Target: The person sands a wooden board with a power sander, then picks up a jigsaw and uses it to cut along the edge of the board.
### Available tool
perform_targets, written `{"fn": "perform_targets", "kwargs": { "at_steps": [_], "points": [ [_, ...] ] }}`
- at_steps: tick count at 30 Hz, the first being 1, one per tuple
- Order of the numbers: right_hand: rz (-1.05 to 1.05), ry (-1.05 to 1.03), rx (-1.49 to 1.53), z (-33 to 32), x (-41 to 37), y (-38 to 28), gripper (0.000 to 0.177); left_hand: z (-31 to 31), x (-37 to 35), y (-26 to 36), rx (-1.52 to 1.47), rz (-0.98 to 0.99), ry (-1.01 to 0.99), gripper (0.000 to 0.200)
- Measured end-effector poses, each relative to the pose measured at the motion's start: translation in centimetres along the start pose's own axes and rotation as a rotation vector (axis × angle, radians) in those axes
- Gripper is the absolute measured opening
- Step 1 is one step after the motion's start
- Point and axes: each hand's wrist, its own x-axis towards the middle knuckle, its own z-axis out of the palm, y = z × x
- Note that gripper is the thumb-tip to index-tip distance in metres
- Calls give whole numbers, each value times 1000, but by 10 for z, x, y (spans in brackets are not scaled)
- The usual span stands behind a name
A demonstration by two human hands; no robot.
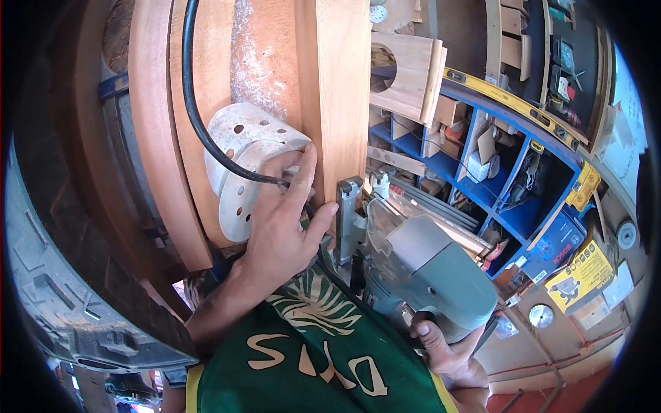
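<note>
My right hand (444, 347) is wrapped round the handle of a green power tool (434, 279) with a clear guard, at the lower right. The tool stands beside the end of a long wooden board (342, 89). My left hand (279, 227) has its fingers apart; it lies by the board's edge, near two white perforated discs (241, 175) on the wood. Its fingertips touch or nearly touch the upper disc. A black cable (189, 82) loops over the discs and passes beneath my left hand, where its end is hidden.
Blue shelving (499, 196) with tools and wood offcuts stands at the right, a yellow level (509, 96) along its edge. A wooden piece with a round hole (413, 76) lies behind the board. A large tyre (62, 296) is at the lower left.
</note>
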Motion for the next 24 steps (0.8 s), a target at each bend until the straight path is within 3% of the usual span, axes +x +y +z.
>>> {"fn": "perform_targets", "kwargs": {
  "at_steps": [24],
  "points": [
    [-15, -1, -24, 3, 1, 0, 58, -4, -3, -3, 13, 12, -24, 82]
  ]
}}
